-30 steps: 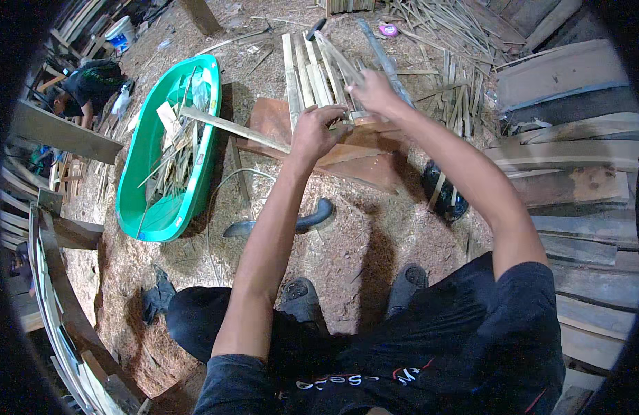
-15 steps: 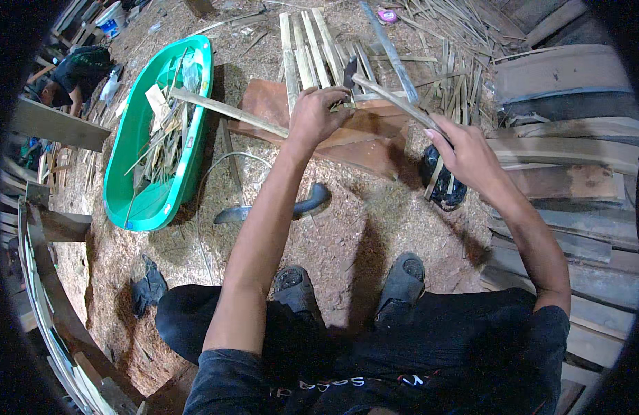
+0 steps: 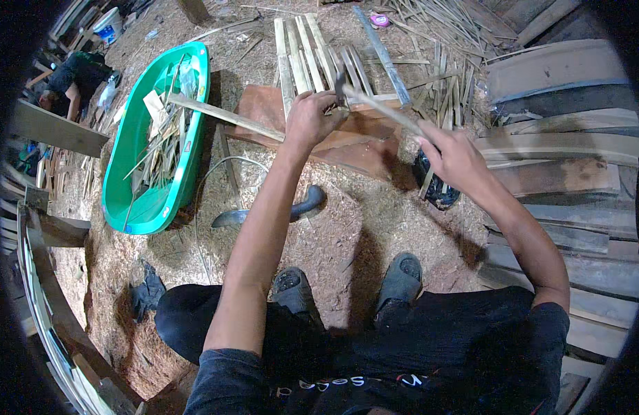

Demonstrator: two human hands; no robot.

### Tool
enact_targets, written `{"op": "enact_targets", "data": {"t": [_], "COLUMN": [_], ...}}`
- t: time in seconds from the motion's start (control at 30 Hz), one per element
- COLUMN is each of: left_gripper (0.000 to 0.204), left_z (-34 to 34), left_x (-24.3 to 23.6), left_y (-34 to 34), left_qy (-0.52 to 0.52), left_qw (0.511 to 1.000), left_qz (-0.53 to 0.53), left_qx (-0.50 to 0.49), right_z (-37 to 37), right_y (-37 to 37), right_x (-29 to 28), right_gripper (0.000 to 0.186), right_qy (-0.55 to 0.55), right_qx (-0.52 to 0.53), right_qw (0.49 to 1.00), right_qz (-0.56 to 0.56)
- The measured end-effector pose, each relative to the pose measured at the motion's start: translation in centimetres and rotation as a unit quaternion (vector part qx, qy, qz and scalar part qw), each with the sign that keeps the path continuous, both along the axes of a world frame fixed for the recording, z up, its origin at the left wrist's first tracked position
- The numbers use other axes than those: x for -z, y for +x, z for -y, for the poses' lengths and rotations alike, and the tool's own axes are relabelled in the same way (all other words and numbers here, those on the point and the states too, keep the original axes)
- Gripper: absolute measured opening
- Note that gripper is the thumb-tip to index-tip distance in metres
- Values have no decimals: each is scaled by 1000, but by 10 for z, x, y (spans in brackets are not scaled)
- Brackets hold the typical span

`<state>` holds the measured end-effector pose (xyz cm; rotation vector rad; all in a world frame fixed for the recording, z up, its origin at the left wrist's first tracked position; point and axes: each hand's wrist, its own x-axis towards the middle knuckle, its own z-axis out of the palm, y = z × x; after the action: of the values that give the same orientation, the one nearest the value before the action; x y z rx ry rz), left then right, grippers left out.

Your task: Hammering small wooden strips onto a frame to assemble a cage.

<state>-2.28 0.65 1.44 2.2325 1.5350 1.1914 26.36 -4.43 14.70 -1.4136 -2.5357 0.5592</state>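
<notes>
My right hand (image 3: 452, 156) is wrapped around the wooden handle of a hammer (image 3: 385, 111), whose dark head is beside the fingers of my left hand (image 3: 311, 120). The left fingers are curled together over the near end of several pale wooden slats (image 3: 307, 59); what they pinch is too small to make out. Beneath the slats and my left hand lies a reddish-brown board (image 3: 258, 111). A long thin strip of wood (image 3: 226, 116) reaches from a green tub (image 3: 115, 200) to my left wrist.
A machete (image 3: 247, 216) with a curved dark handle lies on the shavings-covered ground before my feet. Scrap sticks fill part of the tub. Stacked planks (image 3: 568, 183) line the right side. A black plastic bag (image 3: 440, 190) sits below my right hand. Another person (image 3: 70, 79) bends down far left.
The hammer head has come down and left, closer to my left fingers, as my right hand shifted slightly left. My left hand stays nearly in place over the slats.
</notes>
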Motion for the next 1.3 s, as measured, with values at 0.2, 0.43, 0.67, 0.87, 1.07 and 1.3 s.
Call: {"op": "enact_targets", "data": {"t": [0.2,0.43,0.67,0.87,1.07,1.3], "left_gripper": [26,29,37,66,65,62], "left_z": [1,0,0,3,0,1], "left_x": [-5,-5,-8,-10,-6,-9], "left_y": [2,0,1,4,4,5], "left_qy": [6,-69,-86,-96,-97,-113], "left_qw": [1000,997,996,994,994,992], "left_qz": [13,-15,-24,38,42,48], "left_qx": [8,-9,-3,-33,-36,-27], "right_z": [2,2,3,-1,-1,-1], "right_y": [10,12,13,11,8,7], "right_x": [24,37,29,30,24,24], "right_gripper": [37,36,35,35,31,30], "right_qy": [92,153,94,101,61,33], "right_qx": [-17,-38,-19,-31,-29,-18], "right_qw": [992,982,992,990,992,998], "right_qz": [-81,-107,-79,-90,-110,-44]}}
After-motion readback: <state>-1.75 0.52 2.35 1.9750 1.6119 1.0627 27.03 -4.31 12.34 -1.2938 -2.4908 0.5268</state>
